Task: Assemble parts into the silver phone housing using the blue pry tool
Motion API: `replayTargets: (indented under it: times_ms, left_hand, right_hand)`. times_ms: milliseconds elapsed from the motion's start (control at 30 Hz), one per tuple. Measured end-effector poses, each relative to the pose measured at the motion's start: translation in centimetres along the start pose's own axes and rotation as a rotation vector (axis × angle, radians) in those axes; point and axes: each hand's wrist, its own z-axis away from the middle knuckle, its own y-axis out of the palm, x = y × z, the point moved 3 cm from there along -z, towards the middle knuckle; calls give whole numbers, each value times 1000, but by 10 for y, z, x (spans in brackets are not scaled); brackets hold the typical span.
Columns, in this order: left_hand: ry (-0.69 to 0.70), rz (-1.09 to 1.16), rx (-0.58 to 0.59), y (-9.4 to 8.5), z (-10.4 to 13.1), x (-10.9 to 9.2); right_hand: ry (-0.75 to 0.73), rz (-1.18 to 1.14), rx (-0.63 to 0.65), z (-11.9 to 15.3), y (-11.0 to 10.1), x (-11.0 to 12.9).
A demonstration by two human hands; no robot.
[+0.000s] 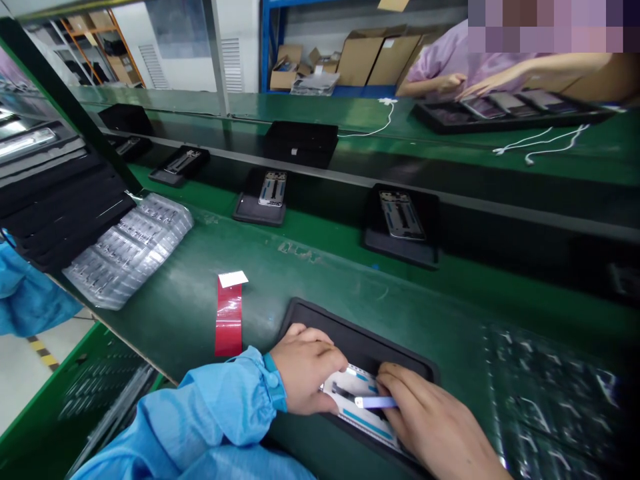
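Observation:
A black tray (320, 320) lies on the green bench in front of me, with a silver phone frame (367, 421) on it that bears blue strips. My left hand (307, 367) grips the upper left end of the frame, thumb on the near edge and fingers curled at the far edge. My right hand (425, 413) is closed round a light purple, flat tool (377, 402), whose pale tip lies over the middle of the frame. The right fingertips rest near the frame's far edge.
A red strip (229, 323) with a white label lies left of the tray. Clear plastic trays (133, 250) sit at the left, another (555, 407) at the right. Beyond, phone frames ride in black trays (260, 207). A person's hands (493, 80) work across the bench.

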Motion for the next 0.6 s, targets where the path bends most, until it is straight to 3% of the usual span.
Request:
replayTargets:
  times_ms: [200,367,600]
  left_hand:
    - [-17,-7,2,-5,0,-4]
    - [-20,-28,24,-11,1,-8]
    - [-27,-54,32,-16,1,-12]
  right_hand:
    - [-89,101,16,0,0,5]
    - [-29,107,-45,5,-1,9]
    - [3,111,-34,6,3,7]
